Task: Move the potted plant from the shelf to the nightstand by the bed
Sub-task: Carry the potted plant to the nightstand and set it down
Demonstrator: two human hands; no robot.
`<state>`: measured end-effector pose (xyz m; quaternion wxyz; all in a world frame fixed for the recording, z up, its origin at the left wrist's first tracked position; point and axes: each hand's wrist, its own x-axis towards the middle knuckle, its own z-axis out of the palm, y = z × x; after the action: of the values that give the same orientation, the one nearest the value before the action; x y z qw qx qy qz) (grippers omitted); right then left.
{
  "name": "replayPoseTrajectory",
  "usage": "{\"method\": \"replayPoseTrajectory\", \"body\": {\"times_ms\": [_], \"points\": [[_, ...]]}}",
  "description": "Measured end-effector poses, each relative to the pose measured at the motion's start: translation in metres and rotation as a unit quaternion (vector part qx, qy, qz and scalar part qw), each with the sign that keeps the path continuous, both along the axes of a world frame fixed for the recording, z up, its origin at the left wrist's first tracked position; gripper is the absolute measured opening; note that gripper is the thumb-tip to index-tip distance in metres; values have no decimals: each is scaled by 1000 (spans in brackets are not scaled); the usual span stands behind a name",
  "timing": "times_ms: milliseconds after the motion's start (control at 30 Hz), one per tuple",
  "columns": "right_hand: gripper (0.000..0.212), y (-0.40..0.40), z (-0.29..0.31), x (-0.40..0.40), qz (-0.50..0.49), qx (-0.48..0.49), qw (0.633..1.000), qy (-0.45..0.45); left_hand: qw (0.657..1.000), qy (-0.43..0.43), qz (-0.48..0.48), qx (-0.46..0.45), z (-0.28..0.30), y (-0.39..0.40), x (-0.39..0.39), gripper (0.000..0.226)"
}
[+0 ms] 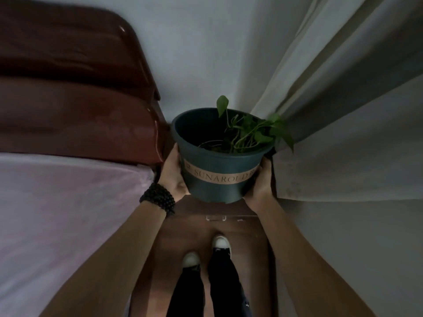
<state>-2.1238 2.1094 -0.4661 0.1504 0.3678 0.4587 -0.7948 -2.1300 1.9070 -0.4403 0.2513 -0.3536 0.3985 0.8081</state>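
Observation:
The potted plant [217,161] is a dark teal pot with a tan lettered band and a small green vine leaning to its right. I hold it in front of me with both hands. My left hand [172,175], with a black bead bracelet on the wrist, presses the pot's left side. My right hand [262,181] presses its right side. Directly below the pot is the dark wooden nightstand [229,210] with a pale drawer handle. The pot hides most of the nightstand's top, and I cannot tell whether the pot's base touches it.
The bed [68,202] with a pale pink sheet and a dark red-brown headboard [80,92] fills the left. A grey curtain [343,110] hangs on the right, touching the plant's leaves. A pale wall is behind. My feet [206,250] stand on a wooden floor in the narrow gap.

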Motion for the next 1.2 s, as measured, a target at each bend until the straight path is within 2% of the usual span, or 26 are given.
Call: {"method": "replayPoseTrajectory", "body": {"times_ms": [200,433,667,833,933,1100,1200], "points": [[62,15,-110,-27,-12,-8,999,-39,999,-38,-13,-35,-105,14,-30,62],[60,13,-177,-54,-20,-4,999,-30,999,-30,11,-39,-177,10,-53,57],[54,8,-196,-62,-28,9,999,-37,997,-40,46,-40,-192,10,-62,54],[54,12,-200,-65,-46,-6,999,-19,997,-40,51,-44,-195,8,-62,63],[51,21,-199,-64,-64,-33,997,-24,996,-50,68,15,-199,-4,-57,81],[78,32,-181,-56,-60,-101,992,-37,991,-72,53,105,-197,-18,-45,91],[78,31,-175,-47,-63,-117,991,-25,984,-75,73,147,-195,-16,-35,94]]}}
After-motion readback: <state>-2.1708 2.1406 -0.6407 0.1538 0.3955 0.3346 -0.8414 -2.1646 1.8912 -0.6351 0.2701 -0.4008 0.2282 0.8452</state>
